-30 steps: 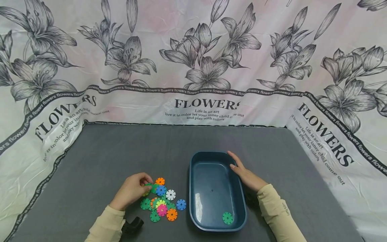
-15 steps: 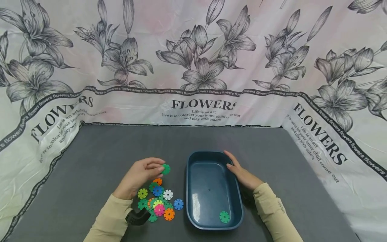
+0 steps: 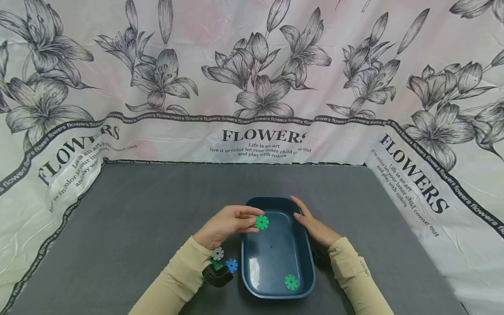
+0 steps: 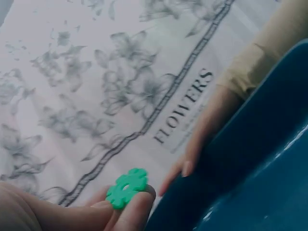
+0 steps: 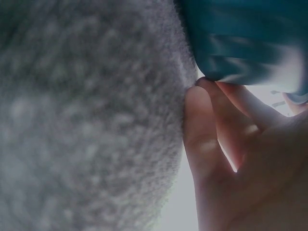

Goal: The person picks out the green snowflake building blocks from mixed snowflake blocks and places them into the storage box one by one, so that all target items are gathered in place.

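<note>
Pinched by its edge between thumb and fingers of the left hand (image 3: pixel 230 224), one green notched disc (image 3: pixel 262 222) is over the tub's far left part in the head view; letting go low over the floor of the one blue plastic tub (image 3: pixel 271 256) should limit bouncing. One second green disc (image 3: pixel 291 282) lies inside; outside show one blue disc (image 3: pixel 231 265), one pale disc (image 3: pixel 218 253) and green bits, uncountable behind the arm. Left wrist view: much of the held disc's rim stays free, helping clean release. Right wrist view: the right hand's (image 5: pixel 260 159) extended fingers touch the tub's outside; gentle pressure should steady it.
</note>
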A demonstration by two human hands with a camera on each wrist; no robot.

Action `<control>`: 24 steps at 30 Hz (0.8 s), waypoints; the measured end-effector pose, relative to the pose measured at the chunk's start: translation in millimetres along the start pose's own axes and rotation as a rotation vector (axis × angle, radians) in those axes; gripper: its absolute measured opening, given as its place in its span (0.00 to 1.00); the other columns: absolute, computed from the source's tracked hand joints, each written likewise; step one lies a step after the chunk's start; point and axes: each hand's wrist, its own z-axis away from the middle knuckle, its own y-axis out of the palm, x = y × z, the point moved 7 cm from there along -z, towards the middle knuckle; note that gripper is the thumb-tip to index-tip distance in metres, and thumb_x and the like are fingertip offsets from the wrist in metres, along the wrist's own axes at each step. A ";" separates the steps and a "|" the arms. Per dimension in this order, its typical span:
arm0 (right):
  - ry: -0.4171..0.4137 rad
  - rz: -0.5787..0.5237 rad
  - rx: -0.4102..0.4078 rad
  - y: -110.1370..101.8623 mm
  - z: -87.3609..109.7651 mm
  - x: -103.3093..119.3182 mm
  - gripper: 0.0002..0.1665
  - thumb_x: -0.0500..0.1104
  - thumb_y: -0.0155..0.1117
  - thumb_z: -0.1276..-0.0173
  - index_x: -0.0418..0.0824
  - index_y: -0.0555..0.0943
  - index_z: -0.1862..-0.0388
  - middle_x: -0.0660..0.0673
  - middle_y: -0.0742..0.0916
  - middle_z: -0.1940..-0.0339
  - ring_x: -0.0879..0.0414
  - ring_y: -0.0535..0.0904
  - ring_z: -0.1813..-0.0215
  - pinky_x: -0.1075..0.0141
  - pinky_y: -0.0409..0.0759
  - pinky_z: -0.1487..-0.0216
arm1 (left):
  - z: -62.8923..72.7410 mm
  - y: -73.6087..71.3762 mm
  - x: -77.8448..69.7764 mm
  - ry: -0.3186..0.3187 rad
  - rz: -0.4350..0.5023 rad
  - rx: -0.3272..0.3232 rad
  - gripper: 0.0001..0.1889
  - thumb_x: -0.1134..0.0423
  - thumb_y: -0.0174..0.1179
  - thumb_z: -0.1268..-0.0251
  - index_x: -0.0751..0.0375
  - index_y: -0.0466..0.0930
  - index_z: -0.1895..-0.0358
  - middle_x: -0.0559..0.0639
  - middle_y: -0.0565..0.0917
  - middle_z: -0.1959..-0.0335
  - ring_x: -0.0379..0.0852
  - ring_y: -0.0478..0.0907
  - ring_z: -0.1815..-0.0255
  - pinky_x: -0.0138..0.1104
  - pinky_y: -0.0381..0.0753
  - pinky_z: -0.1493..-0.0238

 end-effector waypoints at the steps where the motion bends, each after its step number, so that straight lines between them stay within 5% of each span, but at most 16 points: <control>1: 0.003 -0.005 0.001 0.2 0.0 0.2 0.34 0.57 0.35 0.21 0.62 0.38 0.22 0.43 0.44 0.21 0.37 0.45 0.23 0.35 0.52 0.32 | -3.5 4.0 1.8 -0.009 -0.008 0.008 0.17 0.69 0.54 0.30 0.63 0.75 0.39 0.59 0.78 0.43 0.52 0.82 0.50 0.44 0.77 0.43; 12: 0.004 -0.025 0.012 1.3 -1.5 2.1 0.34 0.53 0.36 0.20 0.60 0.38 0.22 0.40 0.45 0.21 0.35 0.48 0.24 0.35 0.54 0.32 | -28.7 46.7 24.8 -0.148 -0.078 0.076 0.15 0.75 0.55 0.34 0.66 0.81 0.47 0.55 0.83 0.52 0.50 0.85 0.60 0.41 0.82 0.52; 24: 0.008 -0.021 0.013 1.1 -0.6 -0.4 0.34 0.55 0.35 0.20 0.62 0.37 0.22 0.41 0.43 0.21 0.34 0.45 0.24 0.33 0.52 0.33 | -38.4 73.5 47.3 -0.274 -0.237 0.085 0.10 0.78 0.59 0.40 0.68 0.85 0.58 0.54 0.85 0.72 0.45 0.85 0.72 0.37 0.84 0.63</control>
